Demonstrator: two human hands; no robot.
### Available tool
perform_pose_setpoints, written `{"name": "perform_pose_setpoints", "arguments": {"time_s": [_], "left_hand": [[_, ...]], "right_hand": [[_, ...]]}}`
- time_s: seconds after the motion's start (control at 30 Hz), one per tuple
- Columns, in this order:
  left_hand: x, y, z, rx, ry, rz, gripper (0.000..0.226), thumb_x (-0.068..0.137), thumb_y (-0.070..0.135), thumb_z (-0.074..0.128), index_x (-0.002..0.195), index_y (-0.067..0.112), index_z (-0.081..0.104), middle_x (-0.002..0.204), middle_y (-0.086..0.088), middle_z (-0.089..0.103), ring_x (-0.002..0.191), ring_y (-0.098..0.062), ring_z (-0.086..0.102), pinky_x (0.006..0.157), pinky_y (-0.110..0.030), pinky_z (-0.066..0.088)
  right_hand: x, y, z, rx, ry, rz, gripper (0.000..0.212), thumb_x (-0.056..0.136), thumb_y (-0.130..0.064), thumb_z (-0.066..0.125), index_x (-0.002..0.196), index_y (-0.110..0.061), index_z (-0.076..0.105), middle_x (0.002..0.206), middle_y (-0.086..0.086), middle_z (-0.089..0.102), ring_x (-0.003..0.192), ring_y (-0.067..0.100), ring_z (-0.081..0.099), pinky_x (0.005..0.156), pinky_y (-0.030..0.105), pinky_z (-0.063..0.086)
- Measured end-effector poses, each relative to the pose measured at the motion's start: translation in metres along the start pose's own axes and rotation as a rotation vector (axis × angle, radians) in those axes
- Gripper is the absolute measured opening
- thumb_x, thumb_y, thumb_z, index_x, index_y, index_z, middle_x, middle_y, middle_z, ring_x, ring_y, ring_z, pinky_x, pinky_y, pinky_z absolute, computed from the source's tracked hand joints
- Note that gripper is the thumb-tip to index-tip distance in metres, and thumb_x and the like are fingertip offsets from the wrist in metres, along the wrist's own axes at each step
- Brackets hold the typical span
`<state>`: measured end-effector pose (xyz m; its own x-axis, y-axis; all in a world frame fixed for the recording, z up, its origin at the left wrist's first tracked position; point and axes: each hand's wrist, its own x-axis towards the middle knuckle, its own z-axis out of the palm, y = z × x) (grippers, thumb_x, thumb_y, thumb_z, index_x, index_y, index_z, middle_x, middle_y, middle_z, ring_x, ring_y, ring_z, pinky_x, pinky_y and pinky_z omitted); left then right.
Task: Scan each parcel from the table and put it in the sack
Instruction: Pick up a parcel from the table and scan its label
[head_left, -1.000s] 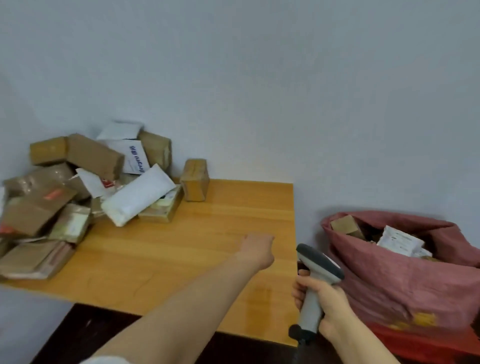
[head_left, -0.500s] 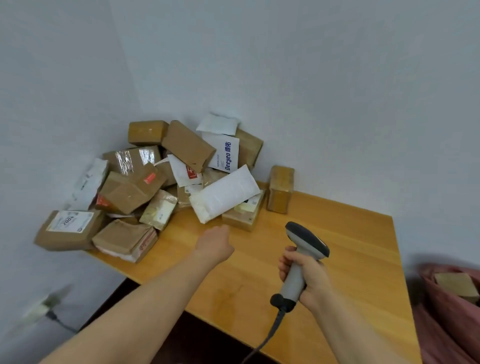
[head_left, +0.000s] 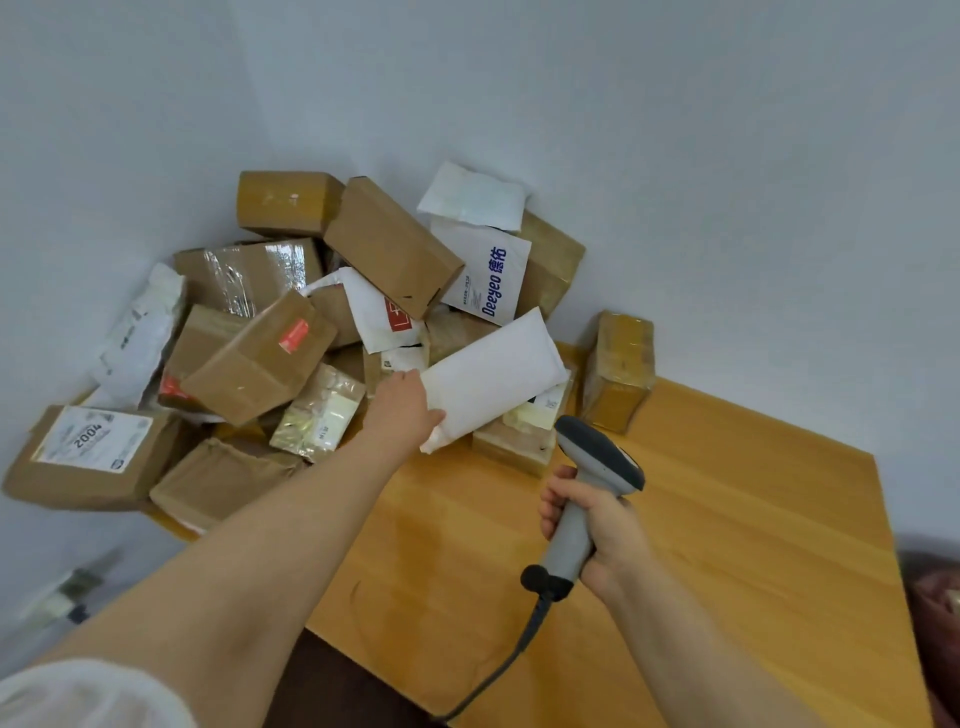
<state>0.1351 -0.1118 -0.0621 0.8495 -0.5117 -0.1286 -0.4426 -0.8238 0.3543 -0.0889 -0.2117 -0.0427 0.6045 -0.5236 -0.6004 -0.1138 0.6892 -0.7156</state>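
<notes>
A heap of parcels, brown boxes and white mailers, fills the far left corner of the wooden table (head_left: 727, 545). At the heap's front lies a white padded mailer (head_left: 498, 371), tilted up to the right. My left hand (head_left: 402, 408) grips its lower left end, thumb on top. My right hand (head_left: 597, 525) grips the handle of a grey barcode scanner (head_left: 592, 483), held over the table just right of the mailer, its dark head pointing away. Only a sliver of the red sack (head_left: 935, 597) shows at the right edge.
A small brown box (head_left: 618, 371) stands alone right of the heap by the wall. A flat box (head_left: 524, 431) lies under the mailer. A labelled box (head_left: 88, 457) overhangs the table's left end. The scanner's cable (head_left: 498, 670) trails off the front edge.
The view swung left from the sack to the heap. My left hand reached forward and took hold of the white mailer. The scanner stayed in my right hand.
</notes>
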Motion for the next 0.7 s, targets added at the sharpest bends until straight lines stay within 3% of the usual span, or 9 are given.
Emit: {"name": "perform_pose_setpoints", "arguments": {"time_s": [0.17,0.27,0.37,0.43,0.5,0.6,0.7], "left_hand": [[0.044,0.007,0.022,0.122,-0.023,-0.006,0.085,0.083,0.047,0.068,0.145,0.007,0.026,0.142,-0.013,0.043,0.130,-0.030,0.042,0.106,-0.041,0.036],[0.048,0.012,0.033,0.298,-0.025,-0.002,0.083,0.080,0.052,0.067,0.143,0.012,0.031,0.133,-0.011,0.051,0.124,-0.030,0.048,0.109,-0.044,0.031],[0.037,0.016,0.033,0.182,0.066,0.064,0.057,0.076,0.040,0.073,0.121,0.018,0.047,0.115,-0.003,0.055,0.106,-0.023,0.055,0.088,-0.035,0.049],[0.019,0.019,0.036,0.154,0.056,0.158,0.044,0.077,0.031,0.073,0.111,0.020,0.047,0.111,0.000,0.050,0.100,-0.017,0.053,0.071,-0.025,0.047],[-0.004,0.020,0.045,0.275,-0.022,0.320,0.044,0.080,0.029,0.069,0.116,0.019,0.044,0.119,0.001,0.043,0.107,-0.015,0.046,0.068,-0.021,0.042],[-0.028,0.014,0.057,0.315,-0.193,0.508,0.053,0.080,0.056,0.062,0.116,0.020,0.046,0.123,0.002,0.037,0.113,-0.015,0.041,0.078,-0.026,0.045],[-0.031,0.012,0.060,0.193,-0.219,0.455,0.049,0.086,0.060,0.052,0.116,0.021,0.048,0.124,0.001,0.039,0.115,-0.015,0.042,0.090,-0.027,0.042]], "right_hand": [[0.038,-0.007,-0.002,0.006,-0.021,0.028,0.008,0.083,0.002,0.067,0.086,-0.004,0.064,0.061,0.009,0.064,0.050,0.019,0.061,0.047,0.027,0.051],[0.053,-0.008,-0.010,-0.001,0.011,0.050,0.008,0.083,0.003,0.067,0.088,-0.003,0.064,0.062,0.010,0.064,0.050,0.018,0.061,0.047,0.027,0.051],[0.059,-0.010,-0.017,0.014,0.060,0.066,0.008,0.084,0.003,0.066,0.089,-0.003,0.063,0.062,0.010,0.064,0.050,0.018,0.061,0.046,0.027,0.051],[0.061,-0.010,-0.021,0.045,0.116,0.064,0.008,0.084,0.004,0.065,0.086,-0.003,0.062,0.059,0.009,0.063,0.048,0.017,0.060,0.045,0.027,0.050],[0.062,-0.008,-0.023,0.083,0.199,0.048,0.010,0.085,0.005,0.063,0.082,-0.004,0.060,0.056,0.008,0.062,0.045,0.016,0.058,0.043,0.025,0.049],[0.060,-0.002,-0.027,0.138,0.322,0.031,0.009,0.085,0.004,0.063,0.081,-0.002,0.059,0.056,0.008,0.060,0.041,0.014,0.056,0.042,0.023,0.048],[0.054,0.003,-0.031,0.184,0.386,0.024,0.011,0.087,0.005,0.060,0.078,-0.002,0.057,0.057,0.010,0.057,0.041,0.015,0.054,0.041,0.023,0.046]]}}
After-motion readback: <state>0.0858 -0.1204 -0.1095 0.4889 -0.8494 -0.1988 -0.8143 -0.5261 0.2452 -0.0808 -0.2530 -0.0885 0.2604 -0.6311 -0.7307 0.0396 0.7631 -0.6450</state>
